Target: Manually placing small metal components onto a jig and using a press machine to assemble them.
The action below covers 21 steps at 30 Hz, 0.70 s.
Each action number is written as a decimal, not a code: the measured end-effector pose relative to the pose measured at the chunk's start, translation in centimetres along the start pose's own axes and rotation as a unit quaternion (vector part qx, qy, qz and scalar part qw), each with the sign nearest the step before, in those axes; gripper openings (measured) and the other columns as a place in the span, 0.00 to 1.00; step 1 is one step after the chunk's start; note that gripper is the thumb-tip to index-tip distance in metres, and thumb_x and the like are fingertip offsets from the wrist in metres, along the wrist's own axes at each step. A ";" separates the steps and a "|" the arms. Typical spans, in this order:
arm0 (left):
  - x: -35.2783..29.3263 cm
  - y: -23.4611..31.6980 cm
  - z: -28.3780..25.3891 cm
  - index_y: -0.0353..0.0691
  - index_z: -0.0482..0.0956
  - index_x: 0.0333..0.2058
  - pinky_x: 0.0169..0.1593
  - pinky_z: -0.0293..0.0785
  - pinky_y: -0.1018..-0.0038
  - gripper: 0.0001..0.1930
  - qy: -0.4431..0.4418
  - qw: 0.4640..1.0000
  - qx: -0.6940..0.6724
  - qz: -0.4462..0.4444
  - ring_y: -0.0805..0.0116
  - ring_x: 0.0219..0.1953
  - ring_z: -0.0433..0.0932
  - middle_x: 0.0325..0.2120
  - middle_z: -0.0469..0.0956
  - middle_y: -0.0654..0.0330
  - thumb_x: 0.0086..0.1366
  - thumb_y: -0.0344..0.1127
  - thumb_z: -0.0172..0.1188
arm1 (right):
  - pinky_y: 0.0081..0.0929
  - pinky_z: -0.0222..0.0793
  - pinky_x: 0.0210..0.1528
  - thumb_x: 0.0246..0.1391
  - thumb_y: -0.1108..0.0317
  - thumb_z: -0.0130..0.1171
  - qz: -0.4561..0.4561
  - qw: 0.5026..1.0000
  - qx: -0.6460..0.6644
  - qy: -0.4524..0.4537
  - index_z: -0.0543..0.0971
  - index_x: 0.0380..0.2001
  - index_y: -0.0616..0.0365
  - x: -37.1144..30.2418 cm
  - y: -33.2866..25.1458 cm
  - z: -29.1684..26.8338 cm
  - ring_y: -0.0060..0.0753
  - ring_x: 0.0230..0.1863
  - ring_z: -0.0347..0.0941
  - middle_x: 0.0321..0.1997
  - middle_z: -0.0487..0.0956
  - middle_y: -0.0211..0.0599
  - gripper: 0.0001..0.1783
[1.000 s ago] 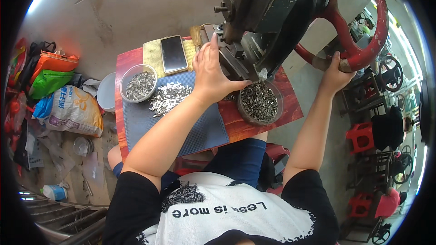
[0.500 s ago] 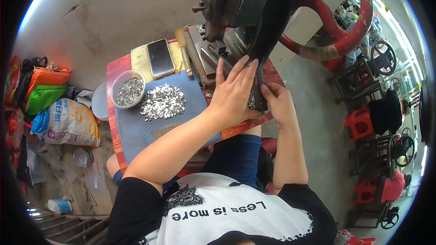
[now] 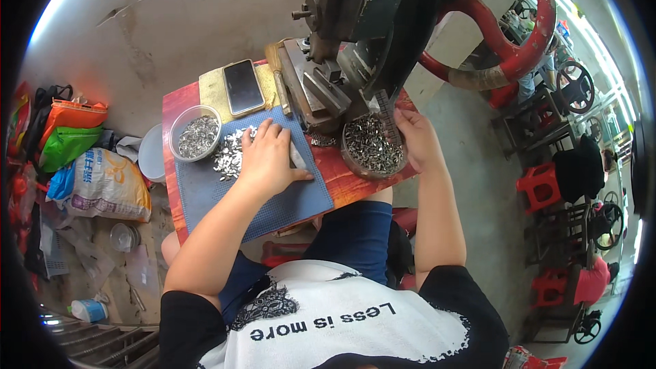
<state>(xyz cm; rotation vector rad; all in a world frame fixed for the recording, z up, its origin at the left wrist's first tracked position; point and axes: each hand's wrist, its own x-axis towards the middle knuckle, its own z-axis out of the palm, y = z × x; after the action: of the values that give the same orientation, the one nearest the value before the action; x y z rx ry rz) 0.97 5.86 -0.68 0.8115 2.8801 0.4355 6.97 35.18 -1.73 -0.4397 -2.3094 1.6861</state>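
My L hand (image 3: 265, 164) is lying loose & spread, palm down, over the wht pcs (image 3: 227, 162) on the blue mat (image 3: 294, 199); a gray strip (image 3: 297, 156) is showing btwn fingers & thumb, can't tell if I'm touching it. My R hand (image 3: 419, 145) is gripping a dk notched strip (image 3: 388, 119) by its R side, over the bowl (image 3: 361, 171) w/ metal bits (image 3: 371, 145). The bowl is sitting nr the press (image 3: 372, 17).
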 end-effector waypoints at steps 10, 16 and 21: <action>-4.3 -5.6 0.1 0.35 0.79 0.48 0.60 0.64 0.56 0.19 0.319 0.934 -0.156 0.039 0.49 0.57 0.70 0.50 0.75 0.50 0.60 0.37 0.66 | 0.24 0.72 0.48 0.57 0.72 0.64 -0.116 0.973 -0.043 -0.195 0.77 0.49 0.64 -6.2 -4.9 10.4 0.24 0.42 0.76 0.42 0.81 0.35 0.17; -9.9 -8.8 0.4 0.35 0.82 0.41 0.52 0.71 0.64 0.14 0.252 0.943 -0.218 0.000 0.52 0.47 0.74 0.40 0.79 0.53 0.57 0.34 0.68 | 0.40 0.67 0.50 0.49 0.70 0.68 -0.398 0.870 -0.189 -0.222 0.80 0.41 0.61 -7.9 -3.3 19.1 0.47 0.46 0.71 0.42 0.74 0.41 0.15; -12.2 -9.6 2.4 0.37 0.84 0.38 0.52 0.70 0.64 0.15 0.218 0.955 -0.199 0.013 0.54 0.46 0.73 0.39 0.77 0.55 0.50 0.31 0.72 | 0.40 0.70 0.46 0.52 0.69 0.67 -0.341 0.913 -0.151 -0.162 0.81 0.38 0.61 -5.8 -3.3 18.9 0.51 0.44 0.74 0.39 0.76 0.46 0.11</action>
<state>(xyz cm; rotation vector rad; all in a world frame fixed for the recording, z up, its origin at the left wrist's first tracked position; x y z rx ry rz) 7.08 -7.84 -5.44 0.7564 2.9853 1.2959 4.96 15.39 -4.38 0.5943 -2.5225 1.1163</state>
